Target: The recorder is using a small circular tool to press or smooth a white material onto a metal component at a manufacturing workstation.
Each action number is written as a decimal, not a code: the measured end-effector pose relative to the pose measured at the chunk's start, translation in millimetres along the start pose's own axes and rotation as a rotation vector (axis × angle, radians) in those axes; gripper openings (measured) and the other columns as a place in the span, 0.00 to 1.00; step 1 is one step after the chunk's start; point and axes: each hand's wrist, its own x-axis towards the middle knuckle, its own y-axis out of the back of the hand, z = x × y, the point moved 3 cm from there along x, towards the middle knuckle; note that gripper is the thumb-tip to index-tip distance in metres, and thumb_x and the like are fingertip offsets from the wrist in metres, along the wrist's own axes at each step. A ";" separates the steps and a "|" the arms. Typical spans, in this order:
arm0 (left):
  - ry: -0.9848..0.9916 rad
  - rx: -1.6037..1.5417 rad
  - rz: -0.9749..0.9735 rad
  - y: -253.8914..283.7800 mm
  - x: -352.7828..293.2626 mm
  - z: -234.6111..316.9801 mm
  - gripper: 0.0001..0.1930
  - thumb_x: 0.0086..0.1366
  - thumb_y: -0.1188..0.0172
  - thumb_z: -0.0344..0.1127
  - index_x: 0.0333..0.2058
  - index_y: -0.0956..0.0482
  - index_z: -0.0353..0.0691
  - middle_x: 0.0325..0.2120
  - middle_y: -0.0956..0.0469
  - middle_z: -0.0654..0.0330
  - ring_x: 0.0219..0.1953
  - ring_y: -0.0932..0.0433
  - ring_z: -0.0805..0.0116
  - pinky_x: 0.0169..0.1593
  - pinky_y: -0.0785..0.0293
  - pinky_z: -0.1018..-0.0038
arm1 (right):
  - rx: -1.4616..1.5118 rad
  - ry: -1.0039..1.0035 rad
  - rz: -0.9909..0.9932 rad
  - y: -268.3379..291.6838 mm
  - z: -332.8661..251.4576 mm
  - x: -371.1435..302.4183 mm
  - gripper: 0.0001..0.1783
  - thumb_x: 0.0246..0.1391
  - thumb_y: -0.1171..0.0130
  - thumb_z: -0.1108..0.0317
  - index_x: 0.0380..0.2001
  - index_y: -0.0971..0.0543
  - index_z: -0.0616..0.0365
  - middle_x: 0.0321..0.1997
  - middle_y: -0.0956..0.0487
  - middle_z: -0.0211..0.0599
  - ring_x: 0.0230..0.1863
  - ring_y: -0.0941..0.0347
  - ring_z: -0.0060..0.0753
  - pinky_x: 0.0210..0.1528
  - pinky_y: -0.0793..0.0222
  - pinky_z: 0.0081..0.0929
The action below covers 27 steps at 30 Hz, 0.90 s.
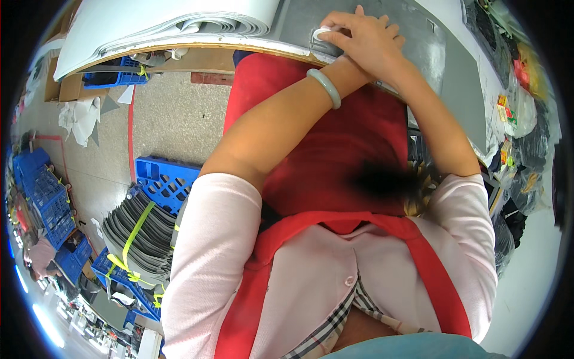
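My forearms cross at the wrists over the table edge, the right on top. My right hand (pixel 366 43) is closed, pinching a small white rounded piece (pixel 320 33) between thumb and finger against a dark grey sheet (pixel 421 51). What kind of piece it is, I cannot make out. Beneath it lies my left hand (pixel 394 31), mostly covered, with its fingertips showing, stretched out over the sheet. A pale bangle (pixel 324 88) circles my left wrist.
Rolled pale sheet material (pixel 173 21) lies along the table's left part. Plastic-wrapped goods (pixel 526 119) line the right side. On the floor at left are a blue crate (pixel 167 179) and a tied stack of grey pieces (pixel 140 230). My red apron (pixel 335 155) meets the table edge.
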 end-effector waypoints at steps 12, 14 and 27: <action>-0.060 0.023 -0.019 -8.1 5.9 -5.0 0.22 0.70 0.51 0.45 0.57 0.24 0.43 0.62 0.28 0.53 0.69 0.35 0.51 0.66 0.50 0.28 | -0.580 0.171 0.398 37.3 -67.4 -42.8 0.09 0.61 0.39 0.67 0.38 0.19 0.64 0.32 0.16 0.39 0.38 0.17 0.30 0.40 0.20 0.30; -0.049 0.046 0.001 -14.4 12.9 -1.6 0.21 0.69 0.50 0.44 0.56 0.23 0.44 0.60 0.27 0.54 0.66 0.33 0.53 0.66 0.46 0.33 | -0.215 0.159 0.303 35.1 -38.6 -25.5 0.12 0.62 0.38 0.64 0.42 0.19 0.61 0.36 0.15 0.38 0.41 0.18 0.30 0.44 0.21 0.31; 0.067 -0.115 -0.053 18.2 6.5 1.1 0.15 0.68 0.48 0.37 0.49 0.20 0.39 0.57 0.24 0.51 0.68 0.33 0.51 0.69 0.53 0.28 | 0.231 -0.530 0.611 79.8 229.2 -94.2 0.21 0.56 0.29 0.52 0.43 0.14 0.59 0.37 0.15 0.30 0.38 0.24 0.23 0.43 0.30 0.22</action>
